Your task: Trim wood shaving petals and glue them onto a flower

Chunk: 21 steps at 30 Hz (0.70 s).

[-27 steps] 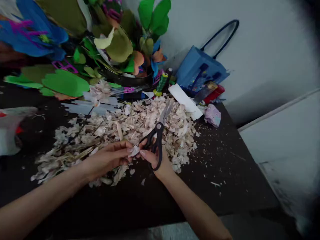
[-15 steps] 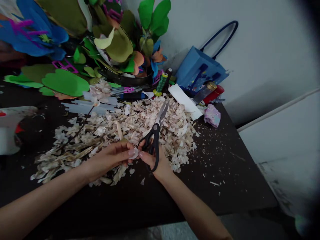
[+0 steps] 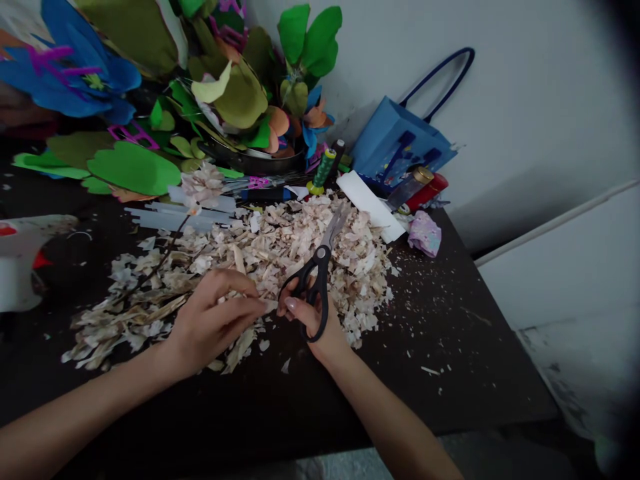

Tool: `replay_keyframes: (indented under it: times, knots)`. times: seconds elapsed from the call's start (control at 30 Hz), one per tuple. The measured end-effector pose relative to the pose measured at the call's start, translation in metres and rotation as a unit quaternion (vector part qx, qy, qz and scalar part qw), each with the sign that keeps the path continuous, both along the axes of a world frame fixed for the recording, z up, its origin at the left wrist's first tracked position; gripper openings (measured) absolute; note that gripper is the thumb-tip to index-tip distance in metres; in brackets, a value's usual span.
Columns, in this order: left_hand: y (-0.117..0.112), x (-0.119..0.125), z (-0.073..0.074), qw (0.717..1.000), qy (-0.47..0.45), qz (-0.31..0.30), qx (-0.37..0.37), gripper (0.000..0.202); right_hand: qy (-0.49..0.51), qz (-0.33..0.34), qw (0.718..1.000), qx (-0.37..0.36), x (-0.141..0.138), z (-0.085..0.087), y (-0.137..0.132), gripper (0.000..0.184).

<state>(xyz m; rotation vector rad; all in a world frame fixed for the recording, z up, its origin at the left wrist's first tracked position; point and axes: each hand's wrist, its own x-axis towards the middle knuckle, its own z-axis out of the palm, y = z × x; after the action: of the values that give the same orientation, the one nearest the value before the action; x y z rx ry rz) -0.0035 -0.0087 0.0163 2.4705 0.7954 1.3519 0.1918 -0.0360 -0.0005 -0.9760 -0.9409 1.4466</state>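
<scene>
My right hand [image 3: 315,320] is closed around the black handles of a pair of scissors [image 3: 323,255], whose blades point away over the pile. In a pinch, my left hand [image 3: 215,317] grips a small pale petal-like piece [image 3: 271,306] by its edge. The piece lies between the two hands, close to the right fingertips; whether those touch it I cannot tell. Under and behind both hands spreads a heap of dry, pale petal-like scraps [image 3: 280,230]. A pale pink flower [image 3: 203,183] on a thin brown stem rests on the heap's left part.
Felt-like green and blue flowers [image 3: 135,167] fill the back left. Thread spools [image 3: 323,167], a white strip [image 3: 370,207], a blue bag [image 3: 400,143] and a crumpled lilac bundle [image 3: 425,233] stand behind the heap. A white glue gun [image 3: 20,260] is at the left.
My left hand has turned and drawn slightly left, still pinching the pale piece. The scissors have shifted a little to the right, and my right thumb has lifted back from the piece.
</scene>
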Motion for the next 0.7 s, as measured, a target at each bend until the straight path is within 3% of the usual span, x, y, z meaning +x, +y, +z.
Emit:
replay_keyframes:
  times: [0.1, 0.2, 0.43, 0.7]
  knots:
    - [0.0, -0.006, -0.001, 0.992, 0.036, 0.002, 0.125, 0.02, -0.012, -0.01, 1.0, 0.012, 0.002, 0.0, -0.001, 0.027]
    - [0.0, -0.011, -0.003, 0.984, 0.058, -0.018, 0.165, 0.022, -0.046, -0.005, 0.998, 0.031, 0.004, 0.002, -0.001, 0.028]
    - [0.0, -0.009, -0.009, 0.987, 0.052, -0.028, 0.147, 0.018, -0.119, 0.016, 0.989, 0.09, 0.008, 0.018, -0.002, 0.028]
    - [0.001, -0.006, -0.007, 0.992, 0.059, -0.041, 0.1, 0.018, -0.162, 0.06, 0.981, 0.087, 0.011, 0.019, -0.007, 0.024]
